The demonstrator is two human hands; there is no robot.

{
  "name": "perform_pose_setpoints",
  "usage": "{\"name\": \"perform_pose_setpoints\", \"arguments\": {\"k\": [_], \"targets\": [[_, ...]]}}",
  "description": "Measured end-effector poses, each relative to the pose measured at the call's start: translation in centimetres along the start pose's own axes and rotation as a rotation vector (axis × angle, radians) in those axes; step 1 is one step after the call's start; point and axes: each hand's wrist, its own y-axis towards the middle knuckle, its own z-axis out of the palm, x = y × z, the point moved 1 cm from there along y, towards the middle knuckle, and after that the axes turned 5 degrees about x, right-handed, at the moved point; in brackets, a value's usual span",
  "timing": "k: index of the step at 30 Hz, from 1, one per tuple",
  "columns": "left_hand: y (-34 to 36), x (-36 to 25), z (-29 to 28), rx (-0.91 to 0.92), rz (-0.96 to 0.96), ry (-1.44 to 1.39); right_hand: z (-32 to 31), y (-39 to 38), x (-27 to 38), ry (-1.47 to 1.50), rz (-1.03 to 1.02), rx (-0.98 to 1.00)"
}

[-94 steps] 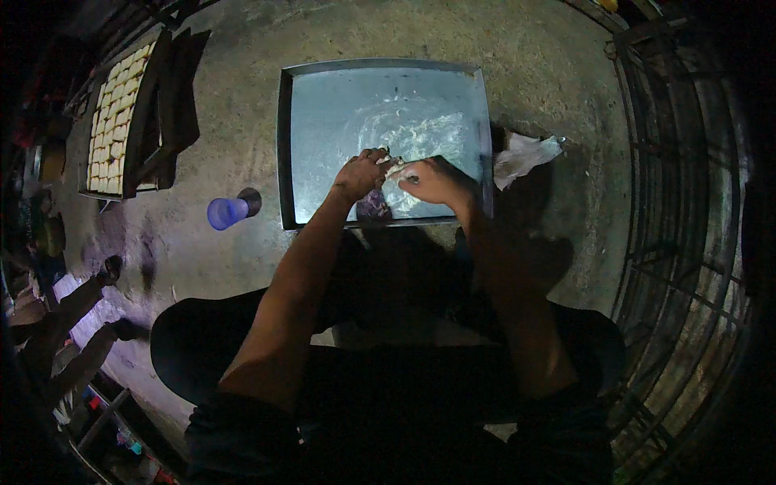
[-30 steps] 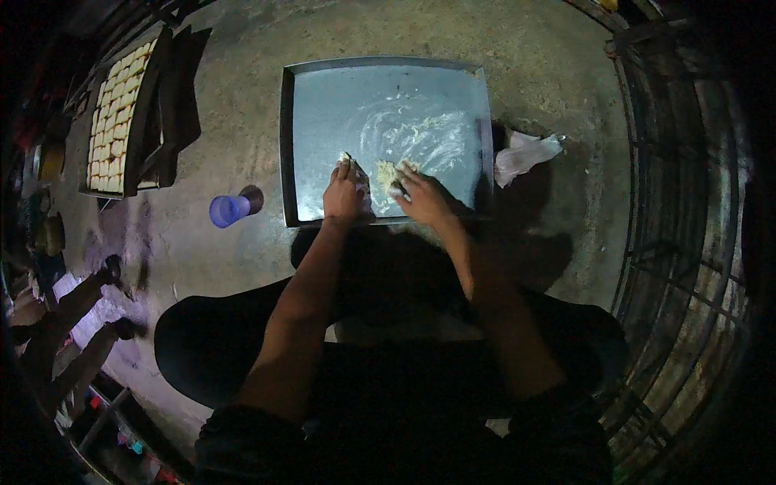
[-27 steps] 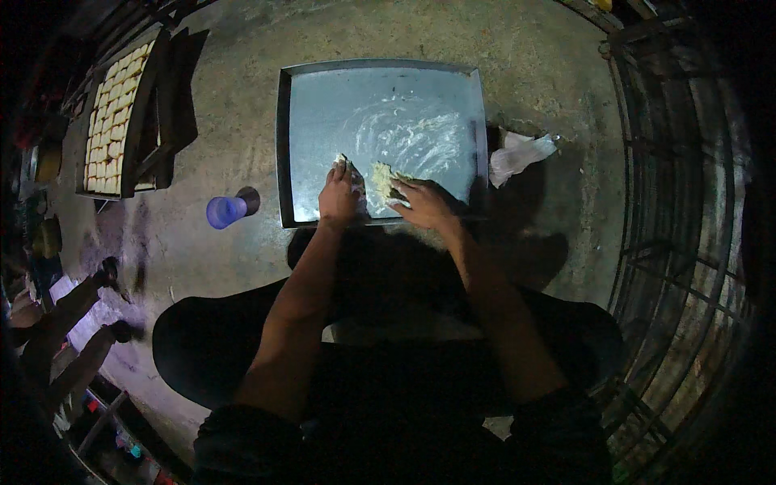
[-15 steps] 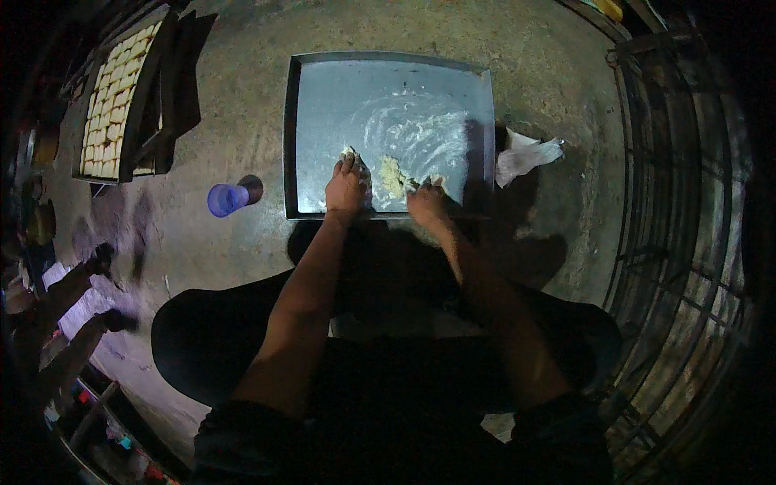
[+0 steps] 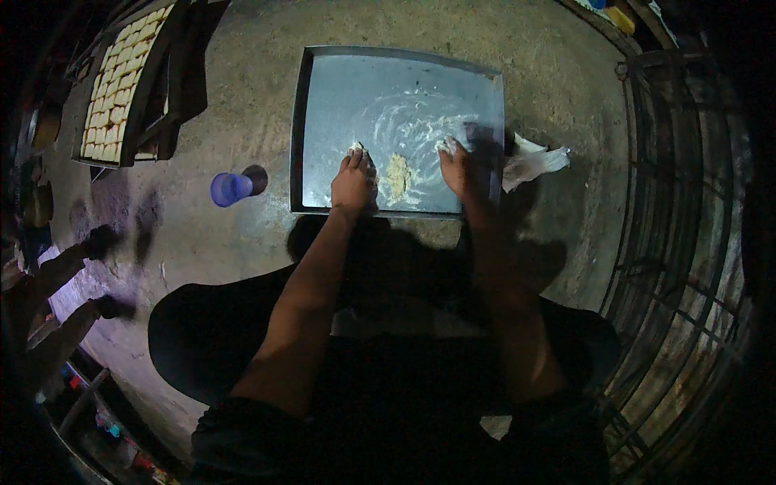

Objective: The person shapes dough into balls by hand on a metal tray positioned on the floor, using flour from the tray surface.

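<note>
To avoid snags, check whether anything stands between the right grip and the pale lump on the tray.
Nothing visible: only the white-smeared surface of the metal tray shows between the right grip and the pale lump.

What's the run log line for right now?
left hand: over metal tray | right hand: at white smears | pale clump: between hands | blue-purple cup: left of tray

Left grip (image 5: 353, 182), right grip (image 5: 457, 167) over tray (image 5: 335, 93); pale dough (image 5: 398, 177) between.
</note>
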Motion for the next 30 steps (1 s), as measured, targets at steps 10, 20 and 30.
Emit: {"name": "perform_pose_setpoints", "arguments": {"k": [10, 20, 30], "targets": [[0.3, -1.0, -0.9, 0.072, -0.028, -0.077, 3.6, 1.7, -0.8, -0.072, -0.324, -0.013], [-0.5, 0.7, -0.1, -0.021, 0.038, -0.064, 2.2, -1.0, 4.3, 0.076, -0.775, 0.434], [-0.2, -1.5, -2.2, -0.093, -0.042, -0.043, -0.2, 5.4, -4.4, 0.181, -0.389, -0.117]]}}
